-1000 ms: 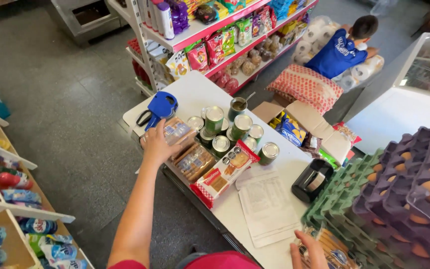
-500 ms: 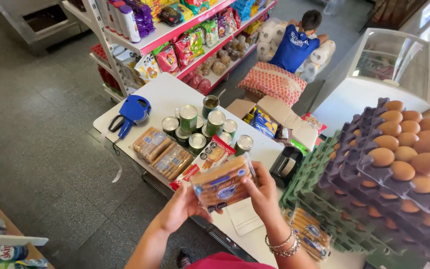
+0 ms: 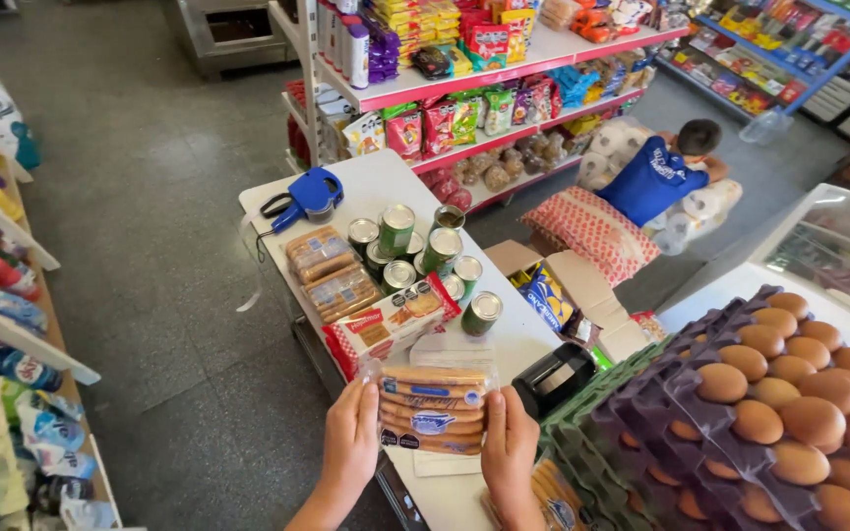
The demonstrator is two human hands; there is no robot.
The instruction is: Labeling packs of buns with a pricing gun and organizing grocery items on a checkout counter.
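I saw the clear packet of biscuits [image 3: 434,405] held level over the near end of the white table, long tan biscuits stacked in rows inside, a blue label at its front edge, its plastic top flaring up, gripped at both sides.

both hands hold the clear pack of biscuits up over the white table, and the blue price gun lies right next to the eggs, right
Not quite. In the head view both the left hand and the right hand do hold the clear pack of biscuits over the white table, but the blue price gun lies at the table's far end, well away from the eggs.
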